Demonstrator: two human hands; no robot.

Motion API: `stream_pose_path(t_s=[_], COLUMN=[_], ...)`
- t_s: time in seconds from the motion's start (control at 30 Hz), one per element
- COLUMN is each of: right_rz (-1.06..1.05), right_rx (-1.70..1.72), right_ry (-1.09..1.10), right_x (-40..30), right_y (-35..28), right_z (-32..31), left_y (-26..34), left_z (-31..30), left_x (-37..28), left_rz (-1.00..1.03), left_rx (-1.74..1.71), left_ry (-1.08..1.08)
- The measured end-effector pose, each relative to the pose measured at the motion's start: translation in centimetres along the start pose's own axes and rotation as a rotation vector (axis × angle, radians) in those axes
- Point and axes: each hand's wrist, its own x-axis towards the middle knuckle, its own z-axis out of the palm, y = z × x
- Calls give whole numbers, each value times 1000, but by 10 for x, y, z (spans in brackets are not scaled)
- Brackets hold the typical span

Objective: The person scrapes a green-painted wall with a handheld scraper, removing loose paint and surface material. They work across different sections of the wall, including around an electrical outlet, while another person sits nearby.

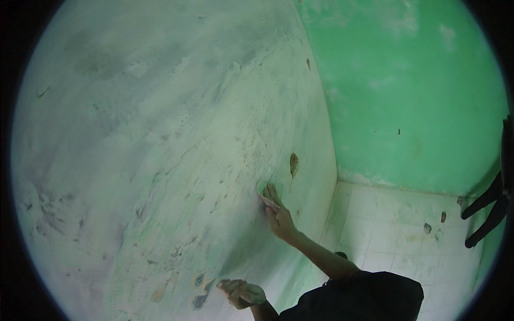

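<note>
My right hand (pixel 278 214) lies flat over a thin, pale sheet (pixel 262 188), seemingly sandpaper, and presses it to the scuffed white and green wall (pixel 180 160). One edge of the sheet bends up around my fingers. A broken, brown-edged pit (pixel 294 165) in the plaster is just above that hand. Lower down, my left hand (pixel 243 294) is held close to the wall with its fingers curled together. No object shows in it, and whether it touches the wall is unclear. Dark and yellowish patches (pixel 199 299) mark the wall to its left.
A green wall (pixel 401 100) meets the scuffed one at a corner on the right. Below is a dusty white tiled floor (pixel 385 232) with a few broken fragments (pixel 427 228). Dark furniture legs (pixel 484 200) stand at the far right. My dark sleeve (pixel 361 295) fills the bottom.
</note>
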Motion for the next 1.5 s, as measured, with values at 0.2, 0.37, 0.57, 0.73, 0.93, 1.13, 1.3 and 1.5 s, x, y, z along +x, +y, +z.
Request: stream_pose_path(t_s=[0.2, 0.37, 0.57, 0.73, 0.93, 1.13, 1.3, 1.5], right_rz=[302, 16, -71, -122, -99, -156, -111, -89], right_rx=[100, 14, -53, -63, 46, -124, -204, -233], right_ry=[-71, -33, -39, 81, 28, 114, 129, 130], right_x=[156, 186, 196, 262, 274, 295, 294, 290], right_y=[43, 54, 54, 56, 45, 38, 41, 39], right_z=[-45, -52, -53, -64, -72, -75, -71, -78], left_y=[-6, -28, -43, -40, -41, -41, -44, -40], left_z=[100, 142, 134, 136, 134, 140, 140, 138], left_x=[2, -19, -38, -42, -40, -36, -41, -38], left_rz=[-18, 38, 192, 129, 167, 162, 179, 138], left_rx=[-158, 107, 225, 234, 256, 282, 266, 271], left_ry=[-256, -310, -255, -241, -237, -181, -160, -183])
